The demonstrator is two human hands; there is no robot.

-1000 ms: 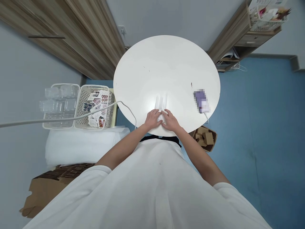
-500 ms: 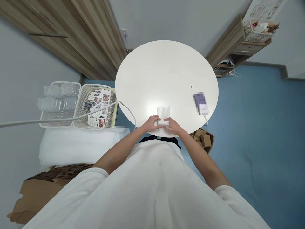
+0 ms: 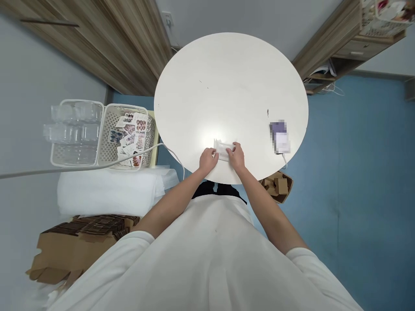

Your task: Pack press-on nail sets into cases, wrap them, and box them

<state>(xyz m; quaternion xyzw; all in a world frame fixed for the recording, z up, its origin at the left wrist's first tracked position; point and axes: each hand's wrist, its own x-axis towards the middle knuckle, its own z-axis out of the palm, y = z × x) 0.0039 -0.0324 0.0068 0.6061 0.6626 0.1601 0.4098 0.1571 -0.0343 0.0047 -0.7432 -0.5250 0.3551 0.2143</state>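
Observation:
A small bundle of white, translucent wrapping sheet (image 3: pixel 223 150) lies near the front edge of the round white table (image 3: pixel 227 77). It looks rolled up, with a short loose edge at its far side. At its left end, my left hand (image 3: pixel 208 160) grips it with curled fingers. My right hand (image 3: pixel 237 156) holds the right end, thumb on the near side and fingers over the far side. Whatever is inside the bundle is hidden.
A blurred purple-and-white device (image 3: pixel 279 136) with a cable lies on the table's right. Left are a basket of nail-set cards (image 3: pixel 147 138), a basket of clear plastic boxes (image 3: pixel 100 116), a white sheet roll (image 3: pixel 106 190) and flattened cartons (image 3: pixel 71 250). A cardboard box (image 3: pixel 288 190) stands below right.
Both hands have moved away from my body, rolling the bundle forward. The flat length of sheet ahead of it has shrunk to a short edge. The camera view has also shifted.

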